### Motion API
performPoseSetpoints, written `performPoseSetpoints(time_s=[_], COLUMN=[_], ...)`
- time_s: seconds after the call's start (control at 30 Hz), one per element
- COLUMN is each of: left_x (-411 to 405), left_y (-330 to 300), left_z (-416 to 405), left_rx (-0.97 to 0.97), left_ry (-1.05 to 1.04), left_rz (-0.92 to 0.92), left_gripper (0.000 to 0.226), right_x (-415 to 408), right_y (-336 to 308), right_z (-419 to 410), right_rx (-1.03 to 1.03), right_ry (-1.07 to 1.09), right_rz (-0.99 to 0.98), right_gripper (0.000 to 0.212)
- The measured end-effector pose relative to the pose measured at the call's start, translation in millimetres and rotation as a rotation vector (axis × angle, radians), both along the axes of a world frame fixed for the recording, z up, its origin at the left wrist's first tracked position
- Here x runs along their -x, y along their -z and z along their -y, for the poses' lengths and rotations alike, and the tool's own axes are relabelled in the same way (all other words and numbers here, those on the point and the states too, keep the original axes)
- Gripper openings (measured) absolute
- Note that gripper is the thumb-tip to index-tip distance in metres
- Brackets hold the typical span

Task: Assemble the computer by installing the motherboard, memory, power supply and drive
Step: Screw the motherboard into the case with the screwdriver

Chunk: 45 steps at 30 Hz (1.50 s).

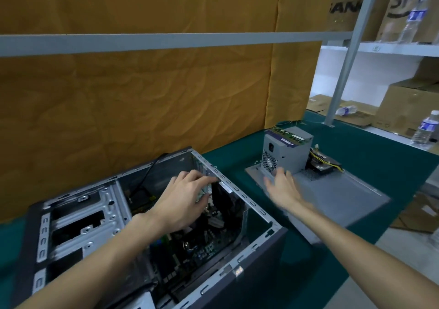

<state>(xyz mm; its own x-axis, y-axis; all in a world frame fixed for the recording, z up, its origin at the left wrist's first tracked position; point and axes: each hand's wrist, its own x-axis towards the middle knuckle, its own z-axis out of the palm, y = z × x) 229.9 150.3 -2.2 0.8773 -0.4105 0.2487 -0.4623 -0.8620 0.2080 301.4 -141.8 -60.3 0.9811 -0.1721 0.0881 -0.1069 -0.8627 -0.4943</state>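
An open computer case lies on its side on the green mat, with the motherboard inside it. My left hand reaches into the case near its far rim, fingers bent over something by the rim that I cannot make out. My right hand is spread open above the grey side panel, just short of the grey power supply. Two memory sticks lie on top of the power supply. A drive with yellow and black cables sits behind it.
A brown paper sheet hangs behind the bench. Metal shelving at the right carries cardboard boxes and water bottles. The green mat ends at the right, where the floor shows.
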Motion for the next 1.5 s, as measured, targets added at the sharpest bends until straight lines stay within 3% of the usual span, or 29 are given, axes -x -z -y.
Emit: performPoseSetpoints(time_s=[0.07,0.1,0.17,0.23,0.3,0.4,0.7,0.8,0.83,0.9,0.97,1.03,1.1,1.2,1.27,1.37,1.5], left_x=[6.1,11.1,24.8,40.9,52.0,58.4,51.9,50.2,49.4,49.8,49.2,47.5,43.2,39.1,36.5,34.3,25.8], left_y=[-6.1,-7.9,-6.9,-4.9,-5.4,-9.9,-16.3,-13.7,-10.9,-7.5,-5.3,-5.9,-7.2,-6.8,-8.0,-11.7,-13.4], left_z=[-16.5,-25.8,-43.6,-58.6,-68.1,-63.1,-39.5,-35.9,-35.9,-34.1,-33.1,-32.9,-35.8,-36.6,-38.6,-46.2,-58.8], left_rx=[-0.066,-0.1,-0.147,-0.096,0.049,0.179,0.132,0.097,0.055,0.014,0.032,0.034,0.086,0.074,0.087,0.112,0.162], left_ry=[-0.067,-0.09,-0.123,-0.18,-0.216,-0.237,-0.109,-0.194,-0.274,-0.446,-0.55,-0.575,-0.581,-0.579,-0.567,-0.527,-0.475], left_rz=[-0.056,-0.074,-0.103,-0.113,-0.14,-0.149,-0.195,-0.135,-0.131,-0.197,-0.275,-0.293,-0.272,-0.282,-0.278,-0.263,-0.265], left_gripper=[0.034,0.029,0.033,0.047,0.059,0.066,0.059,0.024,0.029,0.073,0.087,0.078,0.058,0.058,0.059,0.067,0.075], right_x=[8.2,13.6,26.0,37.0,43.7,54.7,105.4,104.9,99.3,79.7,57.4,40.9,24.4,1.0,-13.7,-26.3,-33.4], right_y=[-37.0,-54.0,-72.2,-74.1,-71.1,-73.6,-72.4,-82.4,-89.8,-102.7,-113.0,-117.5,-115.8,-120.3,-116.3,-97.3,-78.0], right_z=[-32.8,-51.8,-89.4,-116.4,-124.6,-118.8,-81.6,-78.3,-80.6,-91.1,-105.7,-117.5,-123.3,-119.5,-117.6,-125.0,-124.5], right_rx=[-0.301,-0.315,-0.132,0.14,0.307,0.31,0.294,0.287,0.313,0.458,0.658,0.837,0.931,0.844,0.7,0.505,0.522], right_ry=[-0.153,-0.254,-0.422,-0.482,-0.47,-0.456,-0.247,-0.219,-0.216,-0.197,-0.128,-0.087,-0.179,-0.307,-0.324,-0.437,-0.459], right_rz=[0.013,-0.032,-0.144,-0.185,-0.13,-0.08,-0.232,-0.315,-0.303,-0.276,-0.229,-0.258,-0.285,-0.14,0.006,-0.038,-0.008], right_gripper=[0.04,0.047,0.073,0.075,0.051,0.027,0.031,0.053,0.062,0.071,0.061,0.047,0.04,0.027,0.035,0.054,0.044])
